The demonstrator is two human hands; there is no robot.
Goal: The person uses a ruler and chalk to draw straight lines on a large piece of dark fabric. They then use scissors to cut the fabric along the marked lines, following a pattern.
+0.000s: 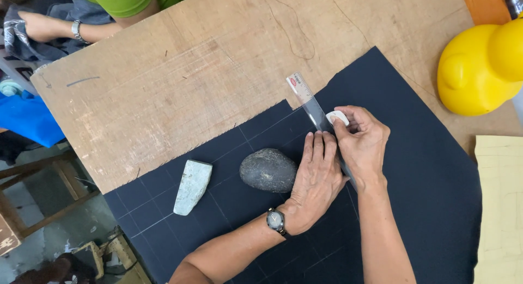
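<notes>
A sheet of dark navy fabric point(414, 169) marked with a chalk grid lies on a wooden board point(180, 88). A clear ruler point(305, 99) rests slanted across the fabric's upper edge. My left hand point(316, 180), with a wristwatch, presses flat on the ruler, fingers together. My right hand point(362, 142) pinches a small white chalk piece point(338, 117) against the ruler's edge. A dark round stone point(267, 169) sits on the fabric just left of my left hand. A pale green stone block point(192, 186) lies further left.
A yellow plastic object point(479, 71) stands at the board's right edge. A pale yellow sheet point(498, 208) lies at the right. Another person in a green shirt has an arm point(60, 28) at the top left, over dark cloth. Blue cloth point(27, 118) and a wooden stool point(43, 180) are left.
</notes>
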